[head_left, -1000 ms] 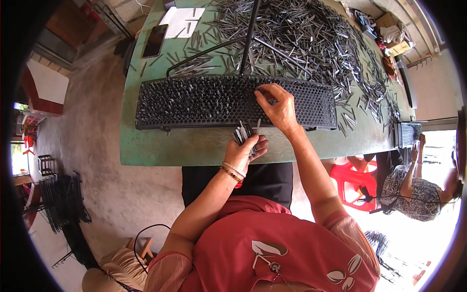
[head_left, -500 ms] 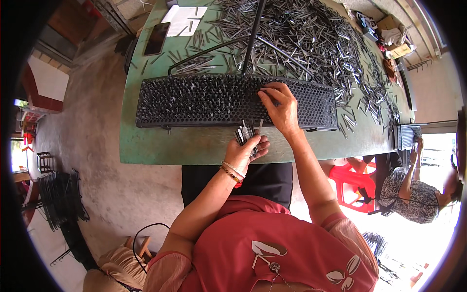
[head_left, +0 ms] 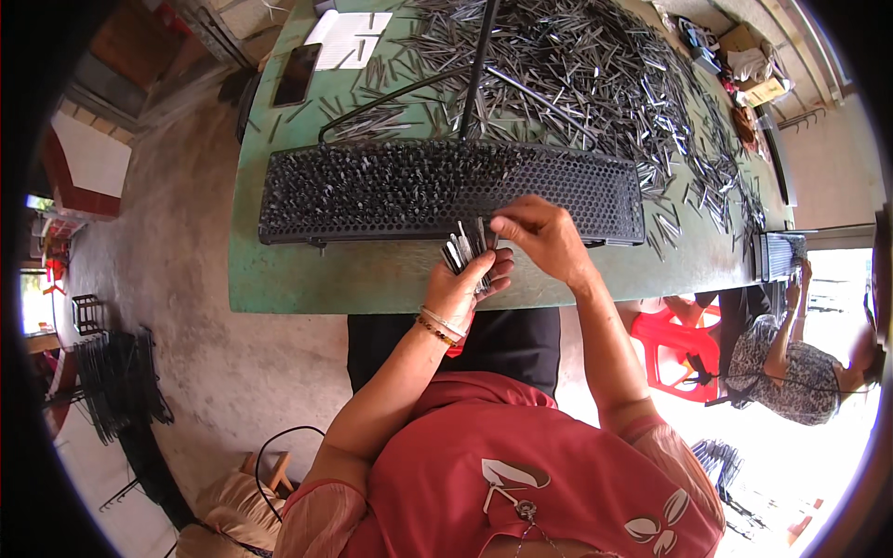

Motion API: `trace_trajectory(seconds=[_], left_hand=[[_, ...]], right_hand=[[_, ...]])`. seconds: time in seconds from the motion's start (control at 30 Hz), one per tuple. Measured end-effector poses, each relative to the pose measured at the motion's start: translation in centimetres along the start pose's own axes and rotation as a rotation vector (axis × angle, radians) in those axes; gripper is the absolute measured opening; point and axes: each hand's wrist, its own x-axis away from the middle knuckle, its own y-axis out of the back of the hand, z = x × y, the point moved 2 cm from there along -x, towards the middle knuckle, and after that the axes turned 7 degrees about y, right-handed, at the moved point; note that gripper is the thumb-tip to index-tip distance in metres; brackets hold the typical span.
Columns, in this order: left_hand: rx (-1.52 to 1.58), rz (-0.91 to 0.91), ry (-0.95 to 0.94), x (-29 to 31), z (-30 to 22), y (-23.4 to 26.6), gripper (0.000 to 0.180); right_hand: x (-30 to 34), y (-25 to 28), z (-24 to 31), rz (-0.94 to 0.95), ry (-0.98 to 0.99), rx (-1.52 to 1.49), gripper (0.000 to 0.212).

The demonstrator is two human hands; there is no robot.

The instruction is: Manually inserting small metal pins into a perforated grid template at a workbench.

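My left hand (head_left: 456,290), palm up over the table's near edge, is closed around a bundle of thin metal strips (head_left: 462,249) that fan upward. Thumb and forefinger of my right hand (head_left: 551,244) are pinched at the top of one strip on the bundle's right side. Just beyond both hands lies a long black perforated rack (head_left: 595,203) with rows of round holes. Its left and middle parts are packed with upright strips (head_left: 372,186), while open holes show toward its right end. My right fingers partly hide the rack's near edge.
A large heap of loose strips (head_left: 595,74) covers the far part of the green table (head_left: 372,279). Black rods (head_left: 476,84) rise behind the rack. A phone (head_left: 298,74) and paper (head_left: 349,46) lie far left. Another person (head_left: 791,372) works at right, by a red stool (head_left: 684,358).
My right hand has come back from the rack's holes toward me, down to the strips in my left hand. The left hand has barely moved.
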Motion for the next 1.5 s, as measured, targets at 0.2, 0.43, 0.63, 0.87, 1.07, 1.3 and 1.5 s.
trace_trajectory(seconds=[0.2,0.43,0.63,0.87,1.07,1.3,1.5], left_hand=[[-0.155,0.050,-0.014,0.4,-0.1,-0.5,0.020],[-0.072,-0.054,-0.013,0.2,0.2,-0.1,0.020],[-0.053,-0.061,0.051,0.2,0.5,-0.1,0.022],[-0.068,-0.057,0.079,0.2,0.5,-0.1,0.024],[-0.030,-0.026,0.084,-0.2,0.5,0.8,0.025],[-0.059,-0.015,0.100,-0.2,0.4,1.0,0.025],[-0.091,0.012,0.086,-0.1,0.4,1.1,0.024]], right_hand=[[0.3,0.0,0.1,0.049,-0.100,-0.130,0.019],[0.3,0.5,0.4,-0.021,-0.303,-0.216,0.019],[-2.4,-0.3,-0.2,-0.307,-0.110,-0.236,0.023],[-4.4,-1.9,-0.8,-0.414,0.100,0.030,0.018],[-4.1,-2.3,-0.3,-0.408,0.159,0.161,0.018],[-4.3,-2.4,-0.9,-0.299,0.298,0.237,0.017],[-4.3,-2.7,-0.7,-0.308,0.403,0.297,0.014]])
